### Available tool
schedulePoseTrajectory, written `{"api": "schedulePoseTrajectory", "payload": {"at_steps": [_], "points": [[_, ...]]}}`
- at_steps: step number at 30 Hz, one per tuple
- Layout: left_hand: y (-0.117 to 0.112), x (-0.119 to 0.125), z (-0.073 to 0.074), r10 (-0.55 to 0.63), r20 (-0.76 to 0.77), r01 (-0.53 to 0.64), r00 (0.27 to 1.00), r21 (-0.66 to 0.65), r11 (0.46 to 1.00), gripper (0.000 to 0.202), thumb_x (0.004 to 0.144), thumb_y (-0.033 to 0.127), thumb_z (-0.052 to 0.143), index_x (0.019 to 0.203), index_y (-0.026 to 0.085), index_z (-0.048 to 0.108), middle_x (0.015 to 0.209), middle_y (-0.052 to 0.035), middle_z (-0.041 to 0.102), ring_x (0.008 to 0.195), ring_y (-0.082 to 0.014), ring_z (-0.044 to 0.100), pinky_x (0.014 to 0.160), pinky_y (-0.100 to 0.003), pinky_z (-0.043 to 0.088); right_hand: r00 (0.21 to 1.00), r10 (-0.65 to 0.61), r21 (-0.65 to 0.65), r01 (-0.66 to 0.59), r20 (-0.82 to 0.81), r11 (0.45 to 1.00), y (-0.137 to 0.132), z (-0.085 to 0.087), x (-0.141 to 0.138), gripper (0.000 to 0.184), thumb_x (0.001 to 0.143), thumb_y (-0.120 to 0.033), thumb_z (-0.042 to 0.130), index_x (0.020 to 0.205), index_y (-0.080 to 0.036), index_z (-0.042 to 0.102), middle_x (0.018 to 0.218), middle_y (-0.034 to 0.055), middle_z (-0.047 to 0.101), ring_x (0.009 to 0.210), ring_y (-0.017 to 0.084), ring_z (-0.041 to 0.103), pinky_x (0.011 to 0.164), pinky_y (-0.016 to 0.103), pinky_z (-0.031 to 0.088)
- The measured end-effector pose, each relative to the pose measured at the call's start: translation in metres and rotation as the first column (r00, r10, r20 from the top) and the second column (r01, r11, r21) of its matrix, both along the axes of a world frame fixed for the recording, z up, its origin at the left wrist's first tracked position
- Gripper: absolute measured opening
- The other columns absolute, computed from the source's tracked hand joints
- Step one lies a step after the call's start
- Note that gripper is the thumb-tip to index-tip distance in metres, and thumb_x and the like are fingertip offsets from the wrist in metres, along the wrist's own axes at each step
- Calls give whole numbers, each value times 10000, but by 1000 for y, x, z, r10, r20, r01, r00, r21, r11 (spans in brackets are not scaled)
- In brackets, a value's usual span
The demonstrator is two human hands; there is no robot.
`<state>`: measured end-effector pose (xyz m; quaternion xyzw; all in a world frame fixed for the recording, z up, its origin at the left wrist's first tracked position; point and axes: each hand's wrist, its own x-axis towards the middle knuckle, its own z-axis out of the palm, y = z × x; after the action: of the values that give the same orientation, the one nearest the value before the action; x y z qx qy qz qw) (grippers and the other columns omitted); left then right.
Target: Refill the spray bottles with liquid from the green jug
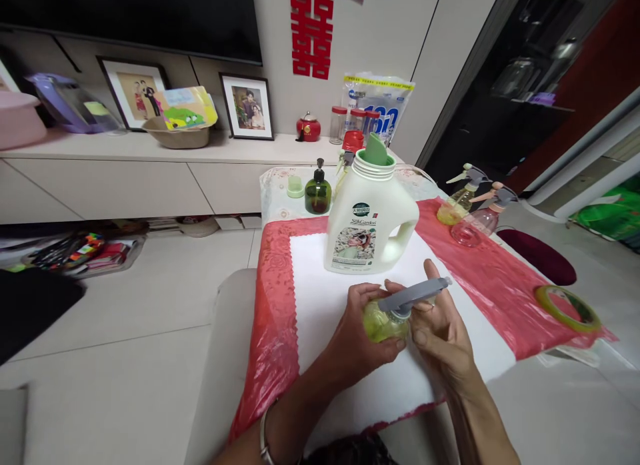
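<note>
One spray bottle [383, 325] — inside left grip [356, 333]

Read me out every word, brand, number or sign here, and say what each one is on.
"囍": red cutout on the wall.
"Garden": white jug, ending a brand name whose first letters are unclear.
Jug's green oval and small print: too blurred.
Blue number: plastic bag, partly hidden by jars; its smaller print is unreadable.
Gold emblem, red pot: too small.
</note>
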<state>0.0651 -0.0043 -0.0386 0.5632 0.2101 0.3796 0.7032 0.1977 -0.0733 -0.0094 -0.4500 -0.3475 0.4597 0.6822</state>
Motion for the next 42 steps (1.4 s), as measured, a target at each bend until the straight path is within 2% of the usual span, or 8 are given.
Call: {"api": "schedulePoseTrajectory", "payload": {"at_steps": [3, 8, 15, 21, 27, 34, 39, 42], "points": [[0, 2, -4, 6, 35, -7, 999, 9, 1000, 719, 623, 108, 796, 1200, 247, 390, 1337, -114, 568, 1230, -273, 594, 1032, -461, 498, 998, 12, -36, -10, 61, 999, 5, 1, -5, 1160, 759, -351, 842, 1633, -342, 79, 1213, 100, 709, 1108, 294, 688, 942, 510, 557], [-1, 3, -8, 22, -7, -22, 1000, -8, 1000, 752, 611, 129, 831, 1209, 242, 389, 1304, -113, 561, 1176, -262, 623, 990, -434, 528, 978, -181, 22, 179, 107, 984, 12, -10, -11, 1290, 657, -245, 910, 1636, -335, 73, 1163, 70, 704, 1038, 228, 697, 865, 359, 599], [-1, 1, -1, -20, 37, 22, 999, -66, 998, 699, 645, 123, 808, 1196, 252, 399, 1322, -104, 576, 1210, -278, 615, 1025, -465, 520, 996, -83, 38, 81, 37, 996, 2, -3, -17, 1179, 815, -420, 798, 1614, -412, -69, 1331, 104, 646, 1143, 278, 664, 937, 505, 554], [-1, 2, -3, -11, 36, 12, 999, -28, 1000, 715, 636, 120, 826, 1180, 273, 387, 1326, -98, 571, 1214, -281, 622, 1031, -478, 532, 984, -180, 40, 180, 5, 983, 4, -8, -20, 1237, 751, -262, 855, 1620, -402, -14, 1106, 36, 729, 1003, 228, 711, 882, 425, 589], [-3, 1, -6, -3, -42, 3, 999, -7, 1000, 746, 628, 153, 831, 1210, 263, 376, 1314, -115, 537, 1177, -289, 628, 1008, -487, 541, 944, -323, 5, 323, 69, 946, 8, -12, -23, 1293, 622, -239, 918, 1624, -360, 110, 1151, 46, 702, 1030, 208, 692, 831, 334, 610], [-4, 2, -13, -12, -4, 12, 1000, 101, 995, 891, 629, 124, 814, 1339, 269, 296, 1377, -139, 514, 1261, -296, 581, 1071, -507, 492, 983, -169, 9, 169, 77, 986, -6, -1, -27, 1161, 818, -367, 799, 1618, -409, -41, 1220, 58, 693, 1098, 255, 689, 944, 490, 569], [-5, 2, -16, -11, -37, 15, 999, 93, 996, 906, 623, 155, 828, 1352, 269, 303, 1357, -134, 524, 1214, -290, 606, 1013, -483, 526, 970, -240, 41, 238, 39, 970, -1, -8, -26, 1230, 744, -257, 863, 1606, -457, 8, 1078, -2, 721, 1014, 219, 716, 912, 430, 588], [-5, 0, -11, 36, -71, -34, 997, 29, 999, 843, 612, 171, 842, 1319, 274, 392, 1331, -110, 580, 1151, -293, 630, 985, -477, 532, 974, -228, 98, 225, 18, 969, -2, -14, -24, 1247, 741, -284, 864, 1610, -448, -15, 1265, 60, 667, 1189, 259, 650, 968, 470, 561]]}}
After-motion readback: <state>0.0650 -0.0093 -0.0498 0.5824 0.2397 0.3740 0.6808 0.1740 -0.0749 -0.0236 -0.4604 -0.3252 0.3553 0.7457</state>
